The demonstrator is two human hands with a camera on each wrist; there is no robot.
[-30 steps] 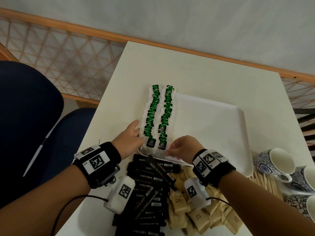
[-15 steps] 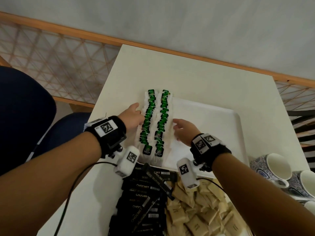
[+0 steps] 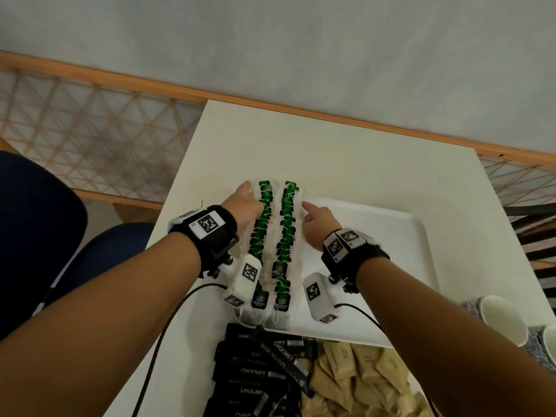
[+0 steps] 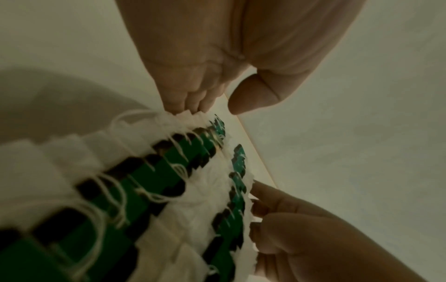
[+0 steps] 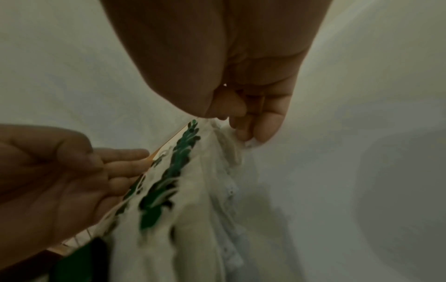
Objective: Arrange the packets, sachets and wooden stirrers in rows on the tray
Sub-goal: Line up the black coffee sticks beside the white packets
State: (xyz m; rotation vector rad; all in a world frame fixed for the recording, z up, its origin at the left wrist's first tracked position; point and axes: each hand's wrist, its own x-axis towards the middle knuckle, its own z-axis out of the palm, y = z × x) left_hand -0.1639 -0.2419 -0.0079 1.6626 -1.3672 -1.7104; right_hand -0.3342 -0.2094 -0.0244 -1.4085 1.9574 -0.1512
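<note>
1. The table (image 3: 346, 152) carries everything. The tray (image 3: 376, 236) lies on it with its long axis running left to right across your view.
2. On the tray's left end lie two rows of tea bags (image 3: 284, 236), side by side and touching. Each row's long axis runs from your near side to the far side, across the tray's long axis. The bags overlap like shingles, green tags uppermost, and the nearest tags read "GREEN TEA".
3. Off the tray, on the near side, lies a pile of black sachets (image 3: 258, 371) marked "CHOCMET", most with their long axes left to right. Brown packets (image 3: 361, 377) lie in a loose heap just to its right. Patterned cups (image 3: 499, 320) stand at the right edge of the head view.
4. Your left hand (image 3: 245, 206) lies along the outer edge of the left row. The head view shows only its back. The left wrist view shows straight fingers (image 4: 190, 99) touching the white bag edges, the thumb clear and gripping nothing.
5. Your right hand (image 3: 319, 222) lies along the outer edge of the right row, the index finger pointing away from you. The right wrist view shows its fingertips (image 5: 263, 129) pressing the bag edges without grasping them.
</note>
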